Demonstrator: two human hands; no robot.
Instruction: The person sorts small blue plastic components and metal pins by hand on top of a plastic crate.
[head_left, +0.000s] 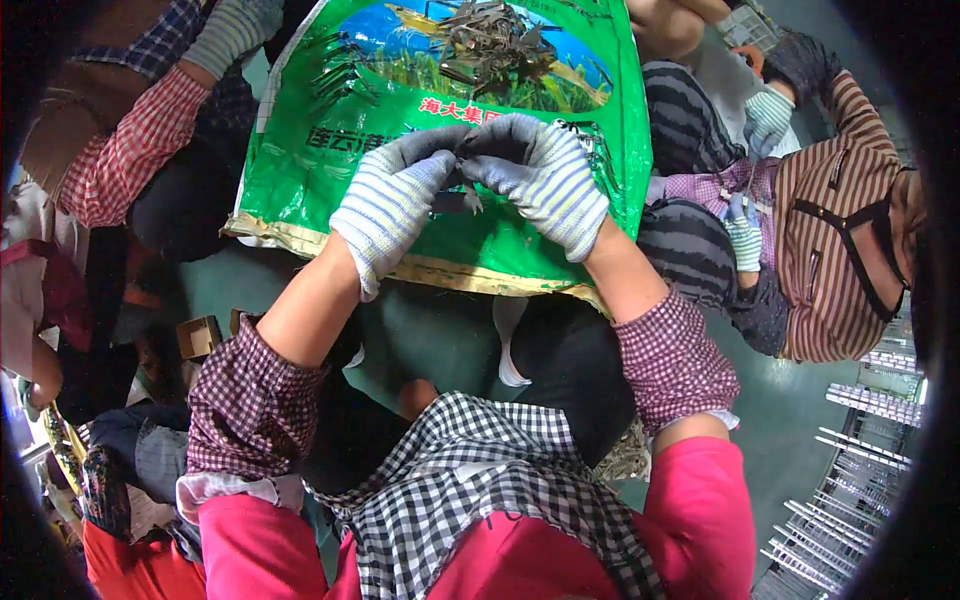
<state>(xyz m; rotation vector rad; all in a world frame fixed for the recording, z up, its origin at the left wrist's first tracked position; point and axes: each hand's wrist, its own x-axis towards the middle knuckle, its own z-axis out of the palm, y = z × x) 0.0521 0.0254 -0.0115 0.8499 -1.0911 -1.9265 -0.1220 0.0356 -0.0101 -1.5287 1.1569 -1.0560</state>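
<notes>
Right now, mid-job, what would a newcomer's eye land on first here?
Probably the bright green sack across the upper middle, with a heap of dark scraps near its top. Just below centre of it, the striped-gloved left hand and right hand meet, a small dark scrap at their fingertips.

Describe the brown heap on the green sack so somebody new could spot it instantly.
Find the big green sack filling the top centre. Beyond the left hand and right hand, over the printed blue picture, sits the brown heap. It's a thick tangle of thin scraps, unlike the sparser dark slivers spread out to its left.
</notes>
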